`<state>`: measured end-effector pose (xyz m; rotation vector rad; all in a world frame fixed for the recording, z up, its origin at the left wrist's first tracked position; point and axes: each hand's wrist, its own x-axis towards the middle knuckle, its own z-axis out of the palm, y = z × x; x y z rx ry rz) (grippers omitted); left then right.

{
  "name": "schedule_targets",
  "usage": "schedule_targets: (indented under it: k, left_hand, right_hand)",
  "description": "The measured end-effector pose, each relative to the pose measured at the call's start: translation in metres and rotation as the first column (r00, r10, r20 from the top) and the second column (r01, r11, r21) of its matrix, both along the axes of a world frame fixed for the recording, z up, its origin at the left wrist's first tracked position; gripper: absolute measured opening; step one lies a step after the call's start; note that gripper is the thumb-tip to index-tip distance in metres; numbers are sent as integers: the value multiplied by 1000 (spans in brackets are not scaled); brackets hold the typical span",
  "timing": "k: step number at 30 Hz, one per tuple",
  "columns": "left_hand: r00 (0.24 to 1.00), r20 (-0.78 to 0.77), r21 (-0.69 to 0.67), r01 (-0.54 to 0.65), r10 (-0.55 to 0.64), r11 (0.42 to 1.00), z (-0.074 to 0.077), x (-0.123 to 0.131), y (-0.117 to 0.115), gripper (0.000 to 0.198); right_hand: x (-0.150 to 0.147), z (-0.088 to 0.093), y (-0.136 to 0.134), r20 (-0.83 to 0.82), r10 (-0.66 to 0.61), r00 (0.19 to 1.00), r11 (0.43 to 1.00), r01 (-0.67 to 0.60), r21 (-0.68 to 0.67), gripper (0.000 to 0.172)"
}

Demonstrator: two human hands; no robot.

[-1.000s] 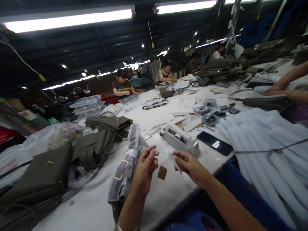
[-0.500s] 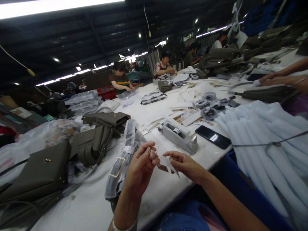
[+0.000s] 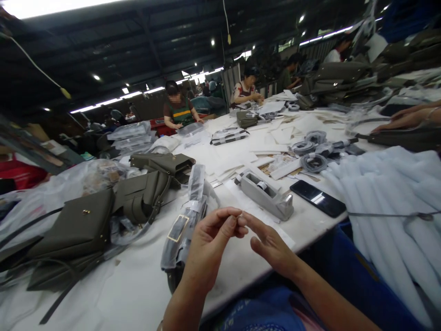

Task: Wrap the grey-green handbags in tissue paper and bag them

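Note:
Above the table's front edge, my left hand (image 3: 217, 239) is closed in a pinch, thumb against the fingers. Something small and pale shows at its fingertips, too little to name. My right hand (image 3: 274, 246) reaches in from the right. Its forefinger meets the left fingertips, while its thumb stands apart. No tags show between the hands. Left of my left hand lies a dark strapped item (image 3: 179, 236) wrapped in clear film, with a gold rectangular frame on it. Just beyond my hands stands a grey tape dispenser (image 3: 267, 195).
A black phone (image 3: 317, 197) lies near the table edge, beside white foam rolls (image 3: 389, 202) tied with a strap. Olive bags (image 3: 81, 218) cover the left side. Coiled straps (image 3: 313, 162) lie farther back. A co-worker's hands (image 3: 409, 118) rest over a bag at right.
The tags between my hands have gone out of sight. My right hand's forefinger has moved left to the left fingertips, and its thumb has come away. The view has shifted slightly left.

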<state>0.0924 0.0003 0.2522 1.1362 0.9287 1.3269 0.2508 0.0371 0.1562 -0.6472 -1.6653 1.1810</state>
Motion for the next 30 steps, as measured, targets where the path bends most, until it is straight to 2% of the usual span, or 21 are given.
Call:
schedule_targets:
  k: [3, 5, 7, 10, 11, 13, 15, 16, 17, 18, 20, 22, 25, 30]
  left_hand:
    - [994, -85, 27, -64, 66, 998, 3, -4, -12, 15]
    - [987, -120, 58, -97, 103, 994, 7, -10, -23, 16]
    - [971, -190, 94, -132, 148, 987, 10, -19, -38, 16]
    - [885, -373, 156, -236, 279, 959, 13, -40, -63, 17]
    - [835, -412, 179, -319, 365, 931, 12, -50, -70, 17]
    - [704, -422, 216, -534, 572, 817, 8, -74, -77, 18]
    - [587, -399, 215, -688, 705, 694, -1, -102, -75, 22]
    - [569, -409, 206, -704, 713, 680, -7, -116, -71, 25]
    - [578, -443, 192, -686, 686, 702, -13, -130, -65, 28]
    - [604, -500, 166, -636, 620, 753, -20, -143, -58, 31]
    - [661, -632, 81, -464, 406, 882, -31, -162, -41, 33]
    - [692, -698, -10, -269, 186, 963, -37, -171, -26, 31]
    - [723, -690, -89, -40, -33, 995, -35, -174, -9, 28]
    - [713, -640, -146, 255, -288, 956, -17, -172, 2, 42]
  right_hand:
    - [-13, 11, -16, -118, 44, 992, 995, -54, -87, 56]
    - [-21, 15, -25, -199, 90, 976, 961, -138, -239, 37]
    - [-25, 16, -32, -300, 139, 944, 881, -256, -398, 23]
    - [-30, 17, -35, -345, 141, 928, 758, -325, -565, 30]
    - [-32, 17, -34, -301, 139, 943, 734, -302, -608, 32]
    - [-40, 15, -32, -159, 141, 977, 726, -212, -654, 36]
    - [-50, 11, -28, -20, 148, 989, 770, -129, -625, 40]
    - [-56, 8, -27, 33, 157, 987, 798, -107, -594, 41]
    - [-63, 6, -25, 79, 164, 983, 823, -92, -561, 42]
    - [-69, 4, -24, 119, 169, 978, 843, -81, -532, 44]
    - [-82, 2, -23, 171, 173, 970, 875, -72, -478, 46]
    - [-94, 3, -21, 178, 181, 967, 896, -87, -436, 45]
    - [-109, 8, -18, 134, 211, 968, 907, -143, -396, 41]
    - [-125, 10, -12, 96, 261, 960, 901, -207, -382, 47]
